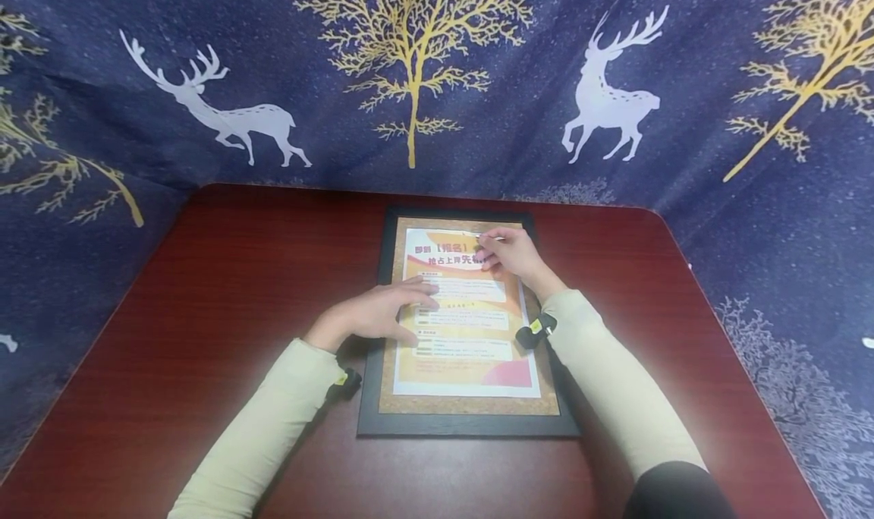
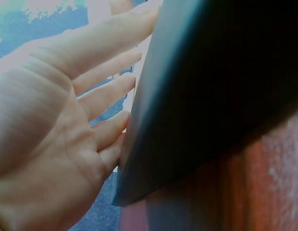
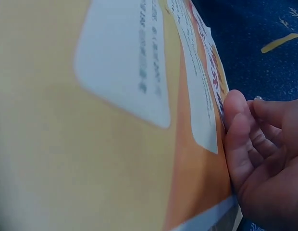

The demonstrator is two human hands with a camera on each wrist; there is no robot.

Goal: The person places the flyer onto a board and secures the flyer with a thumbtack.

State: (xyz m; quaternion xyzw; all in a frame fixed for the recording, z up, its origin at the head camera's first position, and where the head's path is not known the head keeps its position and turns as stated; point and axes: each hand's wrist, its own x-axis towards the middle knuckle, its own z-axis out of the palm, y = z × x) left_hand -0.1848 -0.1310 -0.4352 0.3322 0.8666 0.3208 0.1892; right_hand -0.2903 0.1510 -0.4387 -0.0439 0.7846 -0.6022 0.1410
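A printed poster (image 1: 464, 386) in orange, yellow and white lies on a cork board (image 1: 437, 407) with a dark frame (image 1: 471, 426). My left hand (image 1: 375, 310) reaches over the frame's left side, its spread fingers resting on the poster's middle. In the left wrist view the fingers (image 2: 108, 98) extend past the frame's edge (image 2: 139, 144). Near the poster's upper right corner, my right hand (image 1: 508, 253) pinches a small shiny pin (image 3: 258, 98) between thumb and forefinger. The other fingers of that hand curl against the poster. Most of the pin is hidden by the fingertips.
The board lies on a reddish-brown table (image 1: 259, 276) with rounded far corners. Behind the table hangs a dark blue cloth (image 1: 478, 139) printed with white deer and golden trees. A small black camera is strapped at each wrist.
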